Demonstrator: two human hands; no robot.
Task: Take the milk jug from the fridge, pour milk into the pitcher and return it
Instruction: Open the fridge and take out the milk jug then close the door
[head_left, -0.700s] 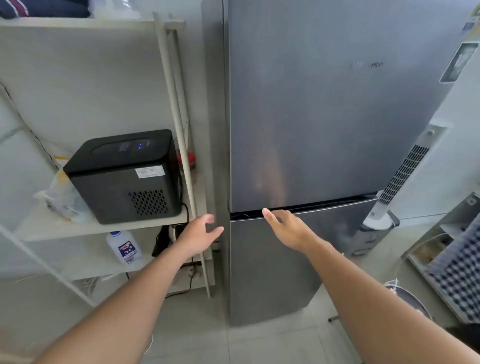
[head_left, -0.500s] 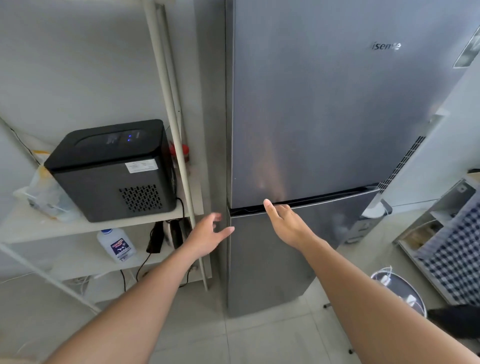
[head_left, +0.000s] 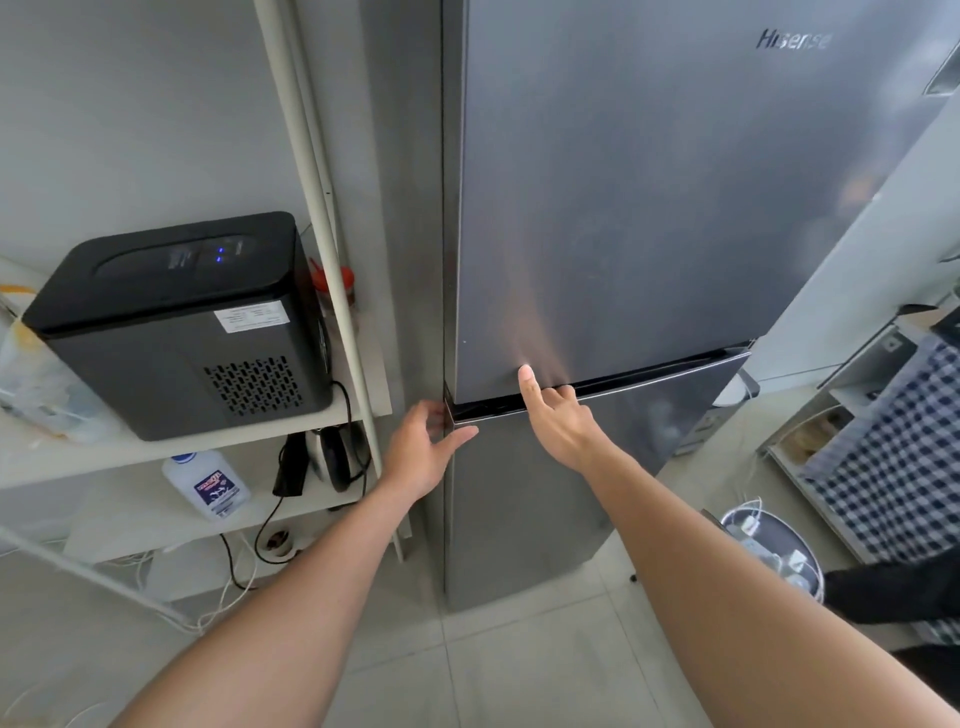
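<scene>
A tall grey fridge (head_left: 649, 208) fills the middle and right of the head view, both doors closed. A dark gap (head_left: 649, 382) runs between the upper and lower door. My right hand (head_left: 558, 415) rests at that gap, fingertips tucked under the upper door's bottom edge, thumb lying against the door face. My left hand (head_left: 423, 449) hovers with fingers apart at the fridge's left corner, level with the gap, holding nothing. The milk jug and the pitcher are out of sight.
A white shelf rack (head_left: 332, 260) stands left of the fridge with a black appliance (head_left: 182, 322), a plastic bottle (head_left: 208, 486) and cables. To the right are a white tower fan (head_left: 740, 387), a round fan base (head_left: 779, 551) and a checkered cloth (head_left: 893, 447). Tiled floor lies below.
Both hands have moved closer to the fridge. My right fingers have slipped into the gap under the upper door, and my left hand has reached the fridge's left corner.
</scene>
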